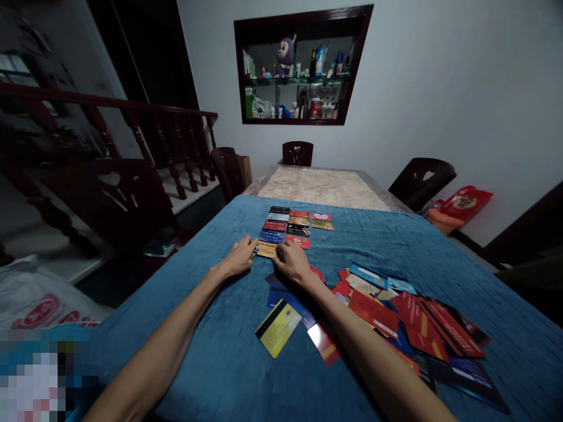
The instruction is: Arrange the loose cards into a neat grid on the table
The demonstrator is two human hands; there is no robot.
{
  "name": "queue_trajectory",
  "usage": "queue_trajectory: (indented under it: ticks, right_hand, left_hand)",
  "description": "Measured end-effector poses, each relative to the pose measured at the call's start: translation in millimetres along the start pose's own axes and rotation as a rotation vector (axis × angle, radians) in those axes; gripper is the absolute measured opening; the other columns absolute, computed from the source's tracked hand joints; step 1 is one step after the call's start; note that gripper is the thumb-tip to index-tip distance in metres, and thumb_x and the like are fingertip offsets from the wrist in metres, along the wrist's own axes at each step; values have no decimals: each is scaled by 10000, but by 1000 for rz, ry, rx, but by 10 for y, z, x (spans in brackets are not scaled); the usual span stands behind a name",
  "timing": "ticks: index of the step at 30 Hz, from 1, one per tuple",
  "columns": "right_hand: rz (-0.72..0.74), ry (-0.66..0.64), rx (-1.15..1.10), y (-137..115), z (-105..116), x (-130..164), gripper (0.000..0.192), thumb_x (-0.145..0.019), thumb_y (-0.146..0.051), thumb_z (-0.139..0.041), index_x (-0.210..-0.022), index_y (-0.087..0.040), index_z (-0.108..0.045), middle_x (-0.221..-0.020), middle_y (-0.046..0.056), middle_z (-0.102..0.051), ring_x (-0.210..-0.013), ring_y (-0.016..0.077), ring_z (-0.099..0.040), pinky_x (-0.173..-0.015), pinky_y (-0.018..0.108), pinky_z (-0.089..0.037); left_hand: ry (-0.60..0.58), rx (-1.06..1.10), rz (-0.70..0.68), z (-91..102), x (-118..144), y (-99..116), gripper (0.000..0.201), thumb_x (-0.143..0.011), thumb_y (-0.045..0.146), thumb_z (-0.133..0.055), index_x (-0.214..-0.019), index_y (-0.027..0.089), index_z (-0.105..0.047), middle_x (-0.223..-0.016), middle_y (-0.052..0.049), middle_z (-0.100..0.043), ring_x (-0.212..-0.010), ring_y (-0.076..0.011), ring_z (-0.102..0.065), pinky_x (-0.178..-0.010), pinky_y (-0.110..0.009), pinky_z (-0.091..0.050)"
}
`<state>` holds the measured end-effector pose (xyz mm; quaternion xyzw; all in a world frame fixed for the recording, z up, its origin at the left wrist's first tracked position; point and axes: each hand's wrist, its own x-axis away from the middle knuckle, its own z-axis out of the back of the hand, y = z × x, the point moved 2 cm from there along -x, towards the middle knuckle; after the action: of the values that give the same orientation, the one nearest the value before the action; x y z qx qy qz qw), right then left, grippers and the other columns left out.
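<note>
A gold card with VIP lettering (265,250) lies at the near end of the left column of cards. My left hand (241,257) has its fingers closed at the card's left edge. On the other side, my right hand (292,262) is bent with its fingertips closed on the right edge. Just beyond the gold card is a blue card (271,236), then a red one (275,225). In the neighbouring column, a red card (299,242) lies beyond my right hand. A yellow card with a black stripe (278,328) rests nearer, left of my right forearm.
A loose heap of mostly red cards (373,313) spreads to the right of my right forearm, partly hidden by it. A blue cloth (197,351) covers the near part of the table. Dark wooden chairs (422,179) stand around it, and a white bag (39,293) is at the left.
</note>
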<state>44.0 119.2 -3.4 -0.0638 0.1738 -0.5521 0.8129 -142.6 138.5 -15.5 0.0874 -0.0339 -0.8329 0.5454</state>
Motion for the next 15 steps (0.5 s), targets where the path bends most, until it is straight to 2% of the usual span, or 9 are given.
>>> queue_trajectory:
  ticks: [7, 15]
  right_hand:
    - [-18, 0, 1, 7, -29, -13, 266, -916, -335, -534, -1080, -176, -670, -1138, 115, -644, -1089, 258, -536, -889, 328, -406]
    - [-18, 14, -22, 35, -53, -25, 238, -911, -334, -547, -1056, -203, -682, -1087, 104, -650, -1059, 250, -540, -897, 339, -399]
  left_hand:
    - [18, -7, -5, -10, 12, 9, 269, -901, 119, -386, -1110, 180, -544, -1080, -101, -510, -1027, -256, -510, -881, -414, -432]
    - [89, 6, -15, -24, 19, 3, 287, -930, 180, -433, -1170, 184, -590, -1069, -102, -550, -1018, -246, -533, -899, -392, -445]
